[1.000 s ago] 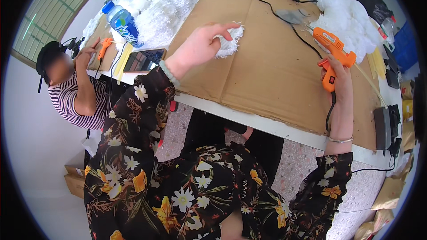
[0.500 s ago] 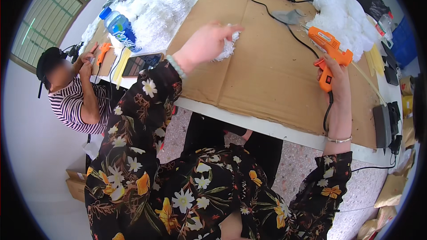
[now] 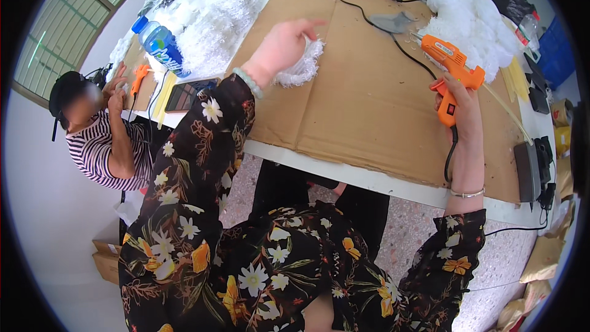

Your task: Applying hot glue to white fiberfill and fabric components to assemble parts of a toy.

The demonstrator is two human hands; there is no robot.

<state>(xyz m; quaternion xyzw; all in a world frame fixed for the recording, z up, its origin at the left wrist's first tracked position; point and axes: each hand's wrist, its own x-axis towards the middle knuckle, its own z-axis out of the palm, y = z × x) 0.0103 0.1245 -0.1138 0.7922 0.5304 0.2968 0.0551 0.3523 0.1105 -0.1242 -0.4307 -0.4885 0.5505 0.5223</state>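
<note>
My left hand (image 3: 279, 49) hovers over or rests on a white fringed, fluffy piece (image 3: 305, 69) on the brown cardboard (image 3: 369, 104); whether it touches is unclear. Its index finger points out to the right, slightly blurred, and the hand appears to grip nothing. In my right hand (image 3: 465, 103) is an orange hot glue gun (image 3: 447, 55), held by its handle, with the nozzle toward the upper left. A pale glue stick (image 3: 505, 107) sticks out behind the gun, and its black cord hangs below.
White fluffy heaps lie at back left (image 3: 227, 12) and right (image 3: 467, 24). A blue-capped bottle (image 3: 160, 46) and a phone (image 3: 187, 94) are at left. Black cables cross the cardboard. A co-worker (image 3: 110, 141) sits at left near another orange glue gun (image 3: 139, 79).
My left hand has shifted slightly left and up, uncovering more of the white fluffy piece, which now lies further left. The glue gun has barely moved.
</note>
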